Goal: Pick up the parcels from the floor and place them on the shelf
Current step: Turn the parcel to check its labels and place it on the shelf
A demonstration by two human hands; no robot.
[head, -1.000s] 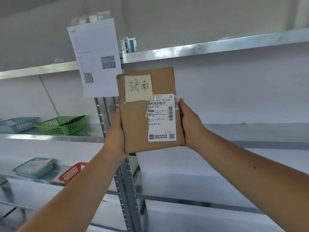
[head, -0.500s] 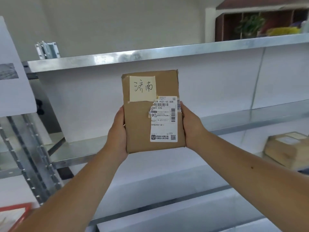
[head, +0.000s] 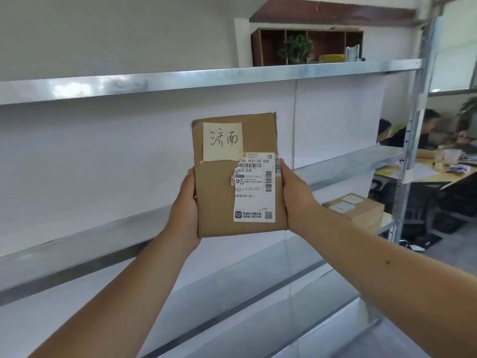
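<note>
Left hand (head: 184,210) and right hand (head: 296,200) clamp the brown parcel's (head: 219,192) long edges, holding it upright, long axis vertical, in front of and above the middle shelf (head: 77,244), not yet set down.

Both hands, the left hand (head: 184,210) and right hand (head: 296,200), grip the side edges of an upright brown parcel (head: 236,174) before the metal shelf (head: 180,80), with another parcel (head: 355,208) lying on a far-right tier.
</note>
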